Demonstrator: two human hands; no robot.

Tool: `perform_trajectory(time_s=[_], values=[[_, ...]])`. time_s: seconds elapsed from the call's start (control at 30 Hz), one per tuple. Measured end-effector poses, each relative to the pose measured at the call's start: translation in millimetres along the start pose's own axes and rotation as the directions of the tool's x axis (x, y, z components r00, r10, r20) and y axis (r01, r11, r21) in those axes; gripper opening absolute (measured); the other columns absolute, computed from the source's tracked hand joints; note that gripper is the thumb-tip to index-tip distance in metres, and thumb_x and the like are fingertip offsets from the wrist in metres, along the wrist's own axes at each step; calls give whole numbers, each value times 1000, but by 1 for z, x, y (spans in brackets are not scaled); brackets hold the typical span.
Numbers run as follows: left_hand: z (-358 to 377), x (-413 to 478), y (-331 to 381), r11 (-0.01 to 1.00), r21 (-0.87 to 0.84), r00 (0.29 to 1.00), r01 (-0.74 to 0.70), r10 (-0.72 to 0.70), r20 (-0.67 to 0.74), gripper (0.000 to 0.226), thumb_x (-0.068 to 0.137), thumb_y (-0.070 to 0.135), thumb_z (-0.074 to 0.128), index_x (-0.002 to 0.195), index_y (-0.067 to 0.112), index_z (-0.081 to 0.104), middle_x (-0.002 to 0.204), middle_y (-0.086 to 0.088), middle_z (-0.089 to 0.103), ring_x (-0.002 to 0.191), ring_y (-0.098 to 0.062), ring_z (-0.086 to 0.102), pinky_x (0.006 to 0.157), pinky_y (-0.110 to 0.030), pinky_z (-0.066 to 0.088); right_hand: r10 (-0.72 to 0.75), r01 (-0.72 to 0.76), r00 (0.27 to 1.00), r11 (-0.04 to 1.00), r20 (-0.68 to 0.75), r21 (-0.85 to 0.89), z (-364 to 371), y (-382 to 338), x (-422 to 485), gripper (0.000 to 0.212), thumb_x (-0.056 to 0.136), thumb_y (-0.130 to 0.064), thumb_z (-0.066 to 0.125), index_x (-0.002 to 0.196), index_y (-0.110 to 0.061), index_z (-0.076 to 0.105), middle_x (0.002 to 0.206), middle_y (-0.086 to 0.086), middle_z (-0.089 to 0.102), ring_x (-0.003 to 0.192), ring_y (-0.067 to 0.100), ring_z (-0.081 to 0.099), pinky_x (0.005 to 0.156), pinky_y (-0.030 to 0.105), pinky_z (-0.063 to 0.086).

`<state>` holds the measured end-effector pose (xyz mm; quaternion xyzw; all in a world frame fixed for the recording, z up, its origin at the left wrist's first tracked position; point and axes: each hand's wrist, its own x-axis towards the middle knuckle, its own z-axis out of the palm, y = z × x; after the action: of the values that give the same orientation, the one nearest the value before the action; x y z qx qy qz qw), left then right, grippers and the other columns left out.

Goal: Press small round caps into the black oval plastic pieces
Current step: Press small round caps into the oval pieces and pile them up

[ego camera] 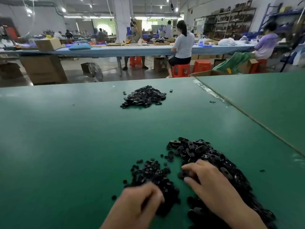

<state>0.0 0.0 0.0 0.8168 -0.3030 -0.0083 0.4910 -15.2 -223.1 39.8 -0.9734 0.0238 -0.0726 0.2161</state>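
Three black heaps occupy the worktop [66,138]: caps [153,172], oval pieces [206,152], a far pile [143,97]. Your right grip [209,182] pinches one oval piece [182,174]. Your left grip [140,200] curls over caps; its hold cannot be told.

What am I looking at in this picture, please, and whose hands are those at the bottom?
No machine here: a person wears a camera on the head, so this one picture looks forward and down at their own hands over a green table. The left hand lies on a heap of small round caps, fingers curled; blur hides whether it holds one. The right hand pinches a black oval piece at the edge of the pile of such pieces. A far heap of black parts lies beyond. Other workers sit at a bench behind.
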Motion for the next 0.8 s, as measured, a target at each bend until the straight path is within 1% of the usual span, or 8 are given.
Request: perform_trajectory(time_s=[0.03,0.17,0.27,0.33,0.43,0.53,0.67,0.8], values=[[-12,18,-4,998,-62,1000,-9,8,-27,20,98,42,54,84,33,65,58,18,60,49,1,49,50,-16,39,-18,18,1000,995,6,-95,5,-1,7,39,98,-42,58,136,-37,55,106,-25,46,106,-3,46,90,12,38],[-39,67,-24,1000,-10,954,25,-27,-300,27,101,18,57,76,24,66,50,17,52,43,-1,41,46,-13,30,28,-15,999,956,41,-292,18,0,20,45,100,-45,54,143,-34,49,117,-14,46,114,8,42,101,20,37],[-38,65,-46,996,-44,931,76,-87,-356,28,98,26,55,71,29,65,47,15,49,42,-3,38,44,-18,30,56,-32,996,941,63,-337,25,4,21,42,100,-44,53,140,-34,51,117,-12,44,113,9,41,102,20,37],[-41,69,-62,989,-111,910,94,-131,-393,29,98,27,54,72,31,66,44,11,42,41,-5,32,42,-24,27,52,-35,998,945,44,-327,27,6,21,35,100,-43,54,134,-37,55,112,-13,42,110,8,39,100,19,36],[-39,67,-76,971,-195,874,139,-213,-438,36,101,14,53,72,30,66,45,10,32,42,-8,25,41,-23,23,62,-46,997,950,43,-307,27,7,23,25,97,-40,60,122,-38,60,107,-14,41,107,7,37,96,18,35],[-40,69,-83,950,-276,842,146,-266,-470,38,101,14,52,68,26,65,46,10,30,42,-9,22,41,-24,21,95,-81,994,969,49,-235,26,8,26,13,94,-34,66,103,-37,59,105,-15,45,109,8,42,89,18,33],[-39,71,-79,958,-260,861,122,-233,-452,28,91,32,51,68,26,64,46,9,31,42,-8,24,41,-23,23,92,-85,994,991,63,-103,23,8,30,23,90,-28,72,82,-38,53,97,-20,51,100,7,44,83,19,31],[-38,72,-82,953,-267,870,143,-250,-425,36,100,20,57,64,20,62,48,5,33,43,-11,25,42,-23,24,96,-95,995,993,-16,65,16,1,34,22,88,-22,74,80,-36,59,88,-19,62,89,-1,56,76,20,41]])
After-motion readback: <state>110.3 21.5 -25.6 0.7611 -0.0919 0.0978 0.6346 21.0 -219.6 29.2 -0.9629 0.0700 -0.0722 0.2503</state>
